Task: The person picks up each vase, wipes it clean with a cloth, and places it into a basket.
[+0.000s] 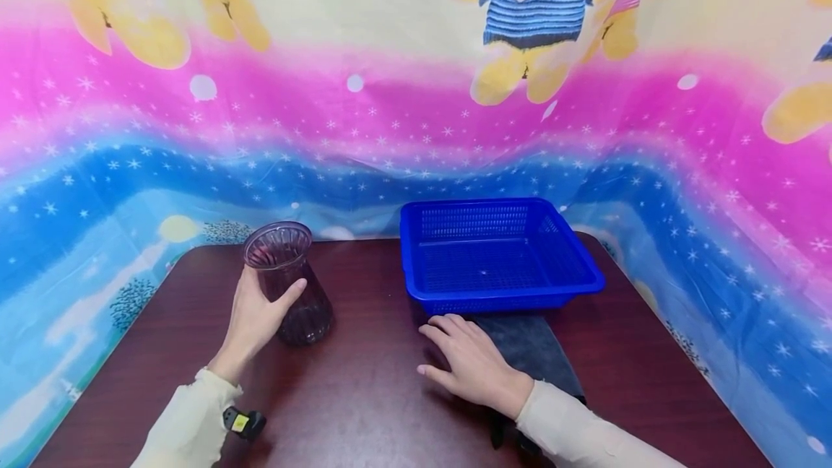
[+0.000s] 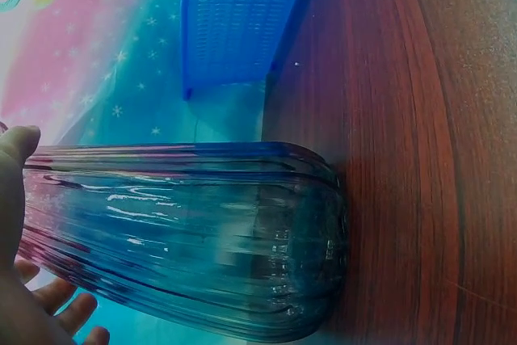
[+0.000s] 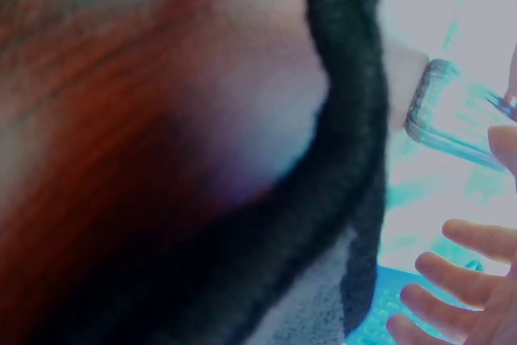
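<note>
A ribbed, purple-tinted glass vase [image 1: 308,316] with a flared rim stands on the left of the table. My left hand [image 1: 255,313] holds it round the upper part, thumb [image 2: 18,145] across the near side and the other fingers partly hidden behind the glass. The vase's base [image 2: 323,240] is at the tabletop in the left wrist view. To the right, my right hand [image 1: 471,363] is over the left edge of a dark grey cloth [image 1: 536,349], its fingers relaxed and holding nothing. In the right wrist view, the cloth's thick dark hem [image 3: 351,103] looms close to the camera.
A blue plastic basket [image 1: 507,302] with perforated sides stands at the back right, just beyond the cloth. The dark red-brown wooden table [image 1: 364,396] has rounded far corners. A printed curtain [image 1: 390,128] with bears and snowflakes hangs round its back and sides.
</note>
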`<action>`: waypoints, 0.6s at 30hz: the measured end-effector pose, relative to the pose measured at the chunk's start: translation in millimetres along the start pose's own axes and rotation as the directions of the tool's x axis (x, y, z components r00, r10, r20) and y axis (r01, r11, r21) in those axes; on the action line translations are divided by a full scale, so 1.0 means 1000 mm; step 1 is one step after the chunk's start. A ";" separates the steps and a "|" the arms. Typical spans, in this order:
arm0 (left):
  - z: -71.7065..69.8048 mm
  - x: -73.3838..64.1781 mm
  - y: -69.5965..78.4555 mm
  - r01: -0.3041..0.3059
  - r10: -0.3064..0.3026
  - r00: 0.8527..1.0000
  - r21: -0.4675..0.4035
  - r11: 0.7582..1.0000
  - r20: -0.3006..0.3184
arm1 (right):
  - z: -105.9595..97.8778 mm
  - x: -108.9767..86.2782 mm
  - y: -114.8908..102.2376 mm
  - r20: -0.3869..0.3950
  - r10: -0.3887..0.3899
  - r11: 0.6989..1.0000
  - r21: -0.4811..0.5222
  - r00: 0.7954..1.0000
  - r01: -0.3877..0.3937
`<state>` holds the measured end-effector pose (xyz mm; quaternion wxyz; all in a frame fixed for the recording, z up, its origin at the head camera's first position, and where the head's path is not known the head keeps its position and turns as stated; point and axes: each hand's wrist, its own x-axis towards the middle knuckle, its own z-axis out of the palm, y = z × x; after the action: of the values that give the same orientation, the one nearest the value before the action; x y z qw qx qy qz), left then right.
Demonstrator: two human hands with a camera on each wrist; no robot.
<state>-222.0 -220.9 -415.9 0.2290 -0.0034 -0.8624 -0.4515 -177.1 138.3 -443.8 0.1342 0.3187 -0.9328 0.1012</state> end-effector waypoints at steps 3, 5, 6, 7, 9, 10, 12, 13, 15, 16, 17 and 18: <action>0.000 0.000 0.001 0.021 -0.020 0.999 -0.018 1.000 0.026 | 0.000 0.000 0.001 0.003 0.005 1.000 -0.002 1.000 -0.005; 0.000 -0.001 0.002 0.037 -0.036 0.999 -0.013 0.999 0.040 | 0.000 -0.001 0.001 0.004 0.009 1.000 -0.001 1.000 -0.009; 0.000 -0.001 0.002 0.043 -0.043 0.998 -0.009 0.999 0.046 | 0.000 -0.001 0.001 0.004 0.010 1.000 -0.003 1.000 -0.010; 0.000 -0.001 0.003 0.050 -0.050 0.998 -0.006 0.999 0.050 | -0.001 -0.002 0.002 0.005 0.012 1.000 -0.004 1.000 -0.012; 0.000 -0.001 0.003 0.062 -0.062 0.997 -0.002 0.998 0.053 | -0.001 -0.003 0.003 0.005 0.016 1.000 -0.002 1.000 -0.016; 0.000 -0.001 0.003 0.068 -0.068 0.996 -0.001 0.998 0.055 | -0.002 -0.004 0.003 0.004 0.017 1.000 -0.001 1.000 -0.017; 0.000 -0.001 0.004 0.079 -0.079 0.995 -0.003 0.997 0.057 | -0.003 -0.005 0.004 0.005 0.021 1.000 0.001 1.000 -0.021; 0.000 -0.001 0.005 0.084 -0.084 0.995 -0.004 0.996 0.058 | -0.003 -0.005 0.005 0.005 0.023 1.000 0.004 1.000 -0.023; 0.000 -0.001 0.006 0.094 -0.094 0.994 -0.004 0.996 0.062 | -0.004 -0.006 0.006 0.007 0.026 1.000 0.006 1.000 -0.026; 0.000 -0.001 0.006 0.096 -0.095 0.993 -0.004 0.995 0.065 | -0.004 -0.007 0.007 0.009 0.029 1.000 0.005 1.000 -0.029; 0.000 -0.001 0.006 0.097 -0.096 0.993 -0.005 0.995 0.068 | -0.005 -0.008 0.008 0.012 0.033 0.999 0.003 0.999 -0.033; 0.000 -0.001 0.006 0.097 -0.096 0.993 -0.004 0.995 0.071 | -0.005 -0.008 0.008 0.014 0.037 0.999 0.003 0.999 -0.037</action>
<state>-220.1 -217.2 -411.2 0.1760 0.0214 -0.8675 -0.4647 -175.1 150.8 -442.2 0.1252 0.3025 -0.9393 0.1027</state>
